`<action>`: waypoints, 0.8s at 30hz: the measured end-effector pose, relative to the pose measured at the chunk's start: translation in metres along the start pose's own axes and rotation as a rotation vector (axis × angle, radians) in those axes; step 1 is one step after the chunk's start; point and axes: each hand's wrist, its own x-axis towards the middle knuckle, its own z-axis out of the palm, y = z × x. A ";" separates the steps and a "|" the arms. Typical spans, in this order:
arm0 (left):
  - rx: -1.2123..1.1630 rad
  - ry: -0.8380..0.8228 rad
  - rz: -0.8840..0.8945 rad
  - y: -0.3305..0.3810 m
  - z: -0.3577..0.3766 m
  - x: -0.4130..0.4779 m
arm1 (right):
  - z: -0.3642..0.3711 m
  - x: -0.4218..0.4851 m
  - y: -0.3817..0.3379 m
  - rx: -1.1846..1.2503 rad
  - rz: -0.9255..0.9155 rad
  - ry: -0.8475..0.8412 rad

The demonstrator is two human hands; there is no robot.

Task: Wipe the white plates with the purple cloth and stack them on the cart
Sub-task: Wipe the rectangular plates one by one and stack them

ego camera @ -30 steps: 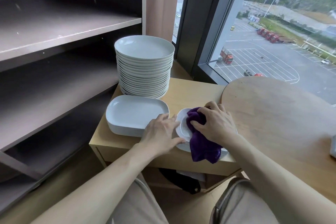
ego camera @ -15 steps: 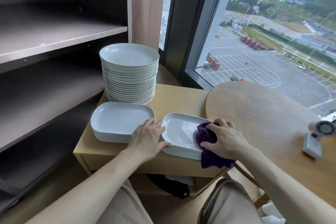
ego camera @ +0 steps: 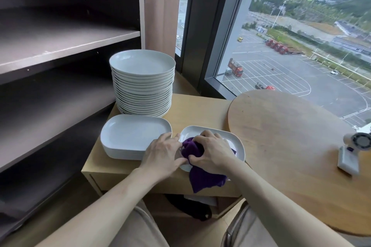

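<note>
- Gripping the purple cloth in a bunched wad, the right hand has its fingers curled over it and presses it onto the top rectangular plate.
- The loose end of the cloth hangs past the near rim of that plate and over the front edge of the low wooden desk.
- The left hand rests on the plate's left rim with its fingers fairly straight, holding nothing. Its thumb lies along the near rim, just beside the cloth.
- The plate tops a short stack of the same white rounded-rectangular plates at the desk's front edge.
- Just left of that plate sits a second stack of rectangular plates, partly under the left hand.
- Behind and left of the plate stands a tall stack of round plates.
- Right of the plate, a round wooden desk carries a small white fan.
- Further left are dark shelves. Behind is a window with a curtain.
</note>
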 end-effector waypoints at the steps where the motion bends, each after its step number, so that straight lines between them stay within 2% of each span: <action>1: 0.011 0.001 0.009 -0.001 0.001 0.000 | 0.002 0.002 -0.001 -0.005 0.003 0.006; 9: -0.020 0.001 0.010 -0.003 0.001 -0.002 | -0.003 -0.015 0.013 -0.055 0.046 -0.036; 19: -0.052 -0.032 -0.045 -0.004 0.000 -0.006 | -0.002 -0.063 0.053 -0.015 0.069 0.207; 24: -0.053 -0.034 -0.058 -0.003 -0.001 -0.007 | 0.005 -0.072 0.061 0.054 0.041 0.252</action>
